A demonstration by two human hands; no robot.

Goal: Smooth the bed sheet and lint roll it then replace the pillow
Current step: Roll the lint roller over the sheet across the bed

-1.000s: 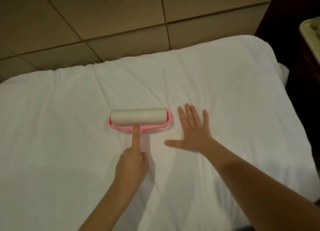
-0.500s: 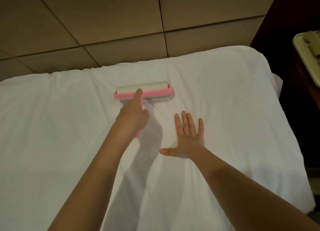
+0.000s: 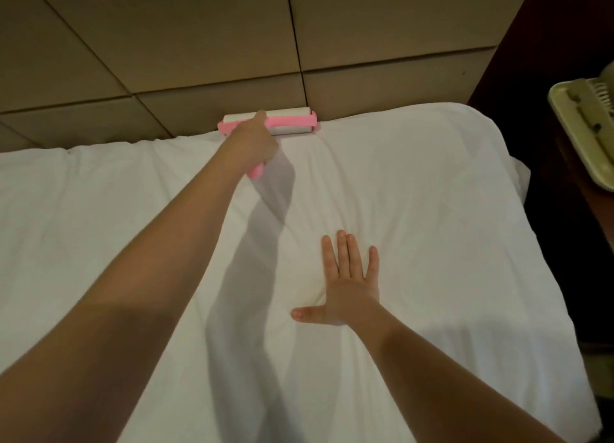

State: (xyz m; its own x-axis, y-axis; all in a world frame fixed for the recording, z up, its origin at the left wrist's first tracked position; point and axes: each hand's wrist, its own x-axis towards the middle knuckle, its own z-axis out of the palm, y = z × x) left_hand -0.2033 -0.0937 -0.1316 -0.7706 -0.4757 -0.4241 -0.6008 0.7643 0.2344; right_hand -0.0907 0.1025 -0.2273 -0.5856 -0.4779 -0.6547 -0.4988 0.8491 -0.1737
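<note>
Her left hand (image 3: 254,143) grips the pink-framed white lint roller (image 3: 285,125) at the white bed sheet's (image 3: 432,193) far edge; the right hand (image 3: 349,286) presses flat, fingers spread.

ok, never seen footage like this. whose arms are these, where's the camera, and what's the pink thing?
There is no machine here. These are a person's two bare arms, filmed by one wide-angle camera worn on their head, looking forward and down. The left hand grips the handle of a pink lint roller, whose roll sits at the far edge of the white bed sheet, by the tan panelled wall. The right hand lies flat on the sheet, fingers spread. No pillow is in view. A pale green object sits at far right.
</note>
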